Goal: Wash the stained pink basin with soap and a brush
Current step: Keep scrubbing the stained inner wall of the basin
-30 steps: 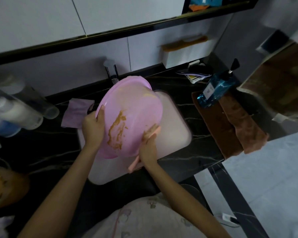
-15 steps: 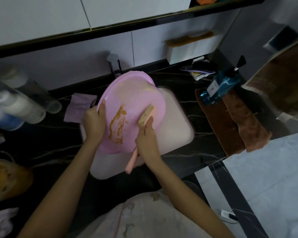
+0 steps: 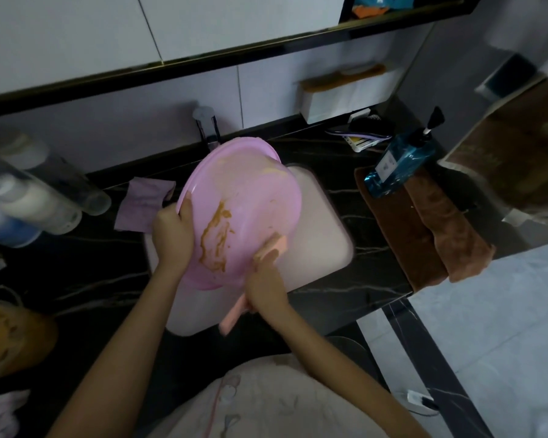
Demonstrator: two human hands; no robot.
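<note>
Pink basin (image 3: 244, 197) tilted over the sink (image 3: 323, 235) — left hand (image 3: 171, 230) grips its left rim, right hand (image 3: 266, 282) clamps the brush (image 3: 276, 245) against its lower-right wall.

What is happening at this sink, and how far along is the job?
A person is washing a pink basin held tilted over the white sink. The left hand grips the basin's left rim. The right hand holds a pink brush with its head against the lower right of the basin's inside. A brown stain streaks the middle, not yet scrubbed off. A blue pump bottle stands on a brown towel to the right of the sink.
</note>
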